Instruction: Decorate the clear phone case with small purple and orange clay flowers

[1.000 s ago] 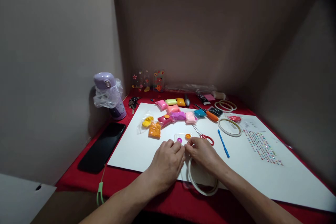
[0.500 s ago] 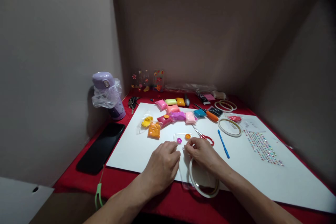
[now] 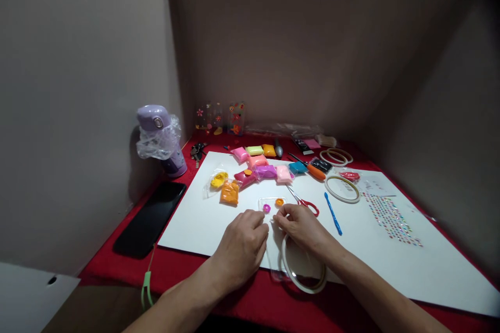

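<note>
A clear phone case (image 3: 273, 265) lies at the front edge of the white board, with a purple flower (image 3: 266, 208) and an orange flower (image 3: 279, 202) at its far end. My left hand (image 3: 244, 242) rests by the case's left side, fingers curled together; what they hold, if anything, is hidden. Over the right side of the case, my right hand (image 3: 299, 223) pinches thumb and forefinger together on something too small to name. A roll of white tape (image 3: 285, 265) lies on the case below my right hand. Red-handled scissors (image 3: 310, 208) lie just beyond that hand.
Colored clay packets (image 3: 265, 171) spread across the back of the white board (image 3: 187, 213). A blue tool (image 3: 333, 214), a tape roll (image 3: 342, 189) and gem stickers (image 3: 392, 221) lie right. A black phone (image 3: 150, 218) and purple bottle (image 3: 174, 162) stand at left.
</note>
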The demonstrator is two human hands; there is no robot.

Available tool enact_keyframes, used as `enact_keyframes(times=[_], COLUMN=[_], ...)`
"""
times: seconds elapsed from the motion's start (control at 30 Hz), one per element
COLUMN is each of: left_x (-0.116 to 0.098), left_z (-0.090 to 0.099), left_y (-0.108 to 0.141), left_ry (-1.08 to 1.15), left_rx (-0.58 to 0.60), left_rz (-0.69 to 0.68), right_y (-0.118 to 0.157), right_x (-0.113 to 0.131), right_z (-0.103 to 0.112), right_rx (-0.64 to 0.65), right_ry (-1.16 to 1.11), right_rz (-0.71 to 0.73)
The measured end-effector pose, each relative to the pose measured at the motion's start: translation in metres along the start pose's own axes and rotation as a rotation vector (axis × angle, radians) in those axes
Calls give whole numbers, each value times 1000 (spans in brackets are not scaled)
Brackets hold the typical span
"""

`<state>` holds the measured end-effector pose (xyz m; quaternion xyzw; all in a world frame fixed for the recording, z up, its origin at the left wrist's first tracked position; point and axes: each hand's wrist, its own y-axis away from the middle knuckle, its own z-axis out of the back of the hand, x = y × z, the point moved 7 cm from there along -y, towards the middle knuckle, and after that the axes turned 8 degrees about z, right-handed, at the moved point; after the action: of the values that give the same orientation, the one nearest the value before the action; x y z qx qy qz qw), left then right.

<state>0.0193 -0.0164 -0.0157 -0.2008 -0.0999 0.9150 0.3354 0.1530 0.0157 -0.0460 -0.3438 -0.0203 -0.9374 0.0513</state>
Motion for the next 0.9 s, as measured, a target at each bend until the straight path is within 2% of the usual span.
enact_keyframes(times=[0.33,0.47,0.53,0.67,0.9], left_x=[4,13,13,4,1], left_z=[0,9,11,6,-3], left_y=[1,2,2,-1,-5], left_ry=[112,208,216,141,-14], left_rx=[-36,-153,-174,-106,-41], left_rz=[44,113,103,35,34], right_y=[2,3,3,3,3], right_x=[3,3,3,4,5], right_z=[-2,-1,-1,-1,1], right_rx=[-37,-46,-45,-42,-42], right_ry=[78,96,101,110,116], right_rz=[-14,-15,-13,-15,-17])
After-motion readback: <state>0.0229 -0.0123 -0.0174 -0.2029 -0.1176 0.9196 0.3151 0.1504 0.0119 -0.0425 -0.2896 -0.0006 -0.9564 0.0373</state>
